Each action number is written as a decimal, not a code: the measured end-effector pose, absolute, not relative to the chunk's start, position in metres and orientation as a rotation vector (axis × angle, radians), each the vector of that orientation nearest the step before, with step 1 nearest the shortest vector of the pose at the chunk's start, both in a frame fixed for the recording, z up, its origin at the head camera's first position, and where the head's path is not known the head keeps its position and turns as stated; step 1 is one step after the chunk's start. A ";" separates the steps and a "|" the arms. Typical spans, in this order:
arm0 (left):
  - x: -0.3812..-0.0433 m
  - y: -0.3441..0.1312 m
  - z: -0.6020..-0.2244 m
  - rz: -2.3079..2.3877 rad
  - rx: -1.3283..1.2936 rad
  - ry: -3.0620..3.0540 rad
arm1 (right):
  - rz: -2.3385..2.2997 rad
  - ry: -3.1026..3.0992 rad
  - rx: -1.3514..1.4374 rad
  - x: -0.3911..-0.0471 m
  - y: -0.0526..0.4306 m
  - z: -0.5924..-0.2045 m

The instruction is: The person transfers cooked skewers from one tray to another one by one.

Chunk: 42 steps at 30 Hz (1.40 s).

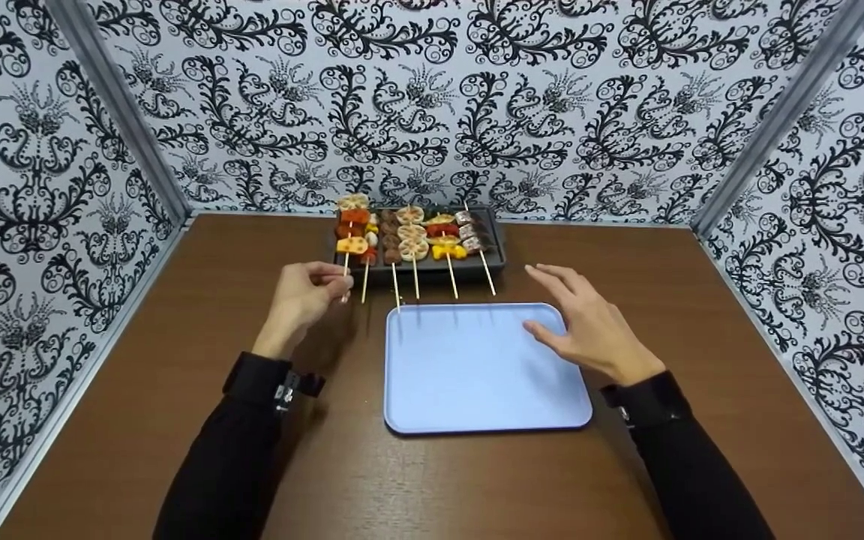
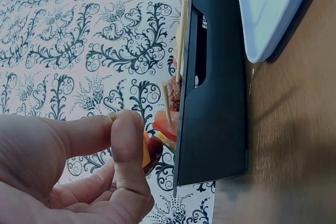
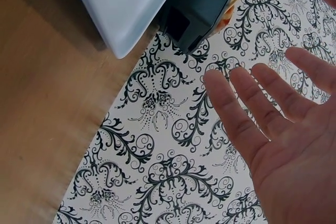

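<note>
My left hand (image 1: 303, 296) pinches the stick end of the leftmost skewer (image 1: 352, 232) between thumb and forefinger. That skewer carries orange and red pieces with a pale slice at its far tip, over the left end of a black grill (image 1: 432, 276). In the left wrist view the thumb and forefinger (image 2: 126, 145) hide most of its stick. Several other skewers (image 1: 412, 236) lie side by side across the grill, sticks toward me. My right hand (image 1: 589, 322) hovers over the right side of a pale blue tray (image 1: 484, 375), fingers spread, holding nothing.
The tray lies on a brown wooden table (image 1: 372, 480), just in front of the grill. Patterned black-and-white walls (image 1: 432, 112) enclose the table at the back and both sides. Skewer sticks jut out past the grill's front edge, one reaching the tray's rim.
</note>
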<state>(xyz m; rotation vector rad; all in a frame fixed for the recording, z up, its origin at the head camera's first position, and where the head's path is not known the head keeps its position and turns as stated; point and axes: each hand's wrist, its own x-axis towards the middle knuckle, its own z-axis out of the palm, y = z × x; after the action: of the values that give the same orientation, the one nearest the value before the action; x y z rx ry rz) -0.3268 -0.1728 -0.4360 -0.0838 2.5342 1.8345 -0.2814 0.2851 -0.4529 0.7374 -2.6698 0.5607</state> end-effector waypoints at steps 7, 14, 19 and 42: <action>-0.321 -0.173 -0.437 1.871 -0.061 2.532 | 0.558 -2.690 0.717 -0.280 0.292 -0.458; -0.315 -0.173 -0.436 1.843 -0.036 2.566 | 0.523 -2.729 0.654 -0.277 0.303 -0.463; -0.311 -0.173 -0.434 1.829 -0.037 2.588 | 0.522 -2.772 0.613 -0.276 0.308 -0.465; -0.290 -0.149 -0.425 1.820 0.193 2.599 | 0.680 -2.981 0.395 -0.267 0.322 -0.471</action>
<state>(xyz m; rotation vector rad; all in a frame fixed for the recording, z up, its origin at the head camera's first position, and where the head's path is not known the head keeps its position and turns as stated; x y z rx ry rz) -0.2897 -0.1491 -0.4250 0.1933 2.5985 1.8203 -0.2669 0.3217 -0.4710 0.3946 -2.9807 0.6802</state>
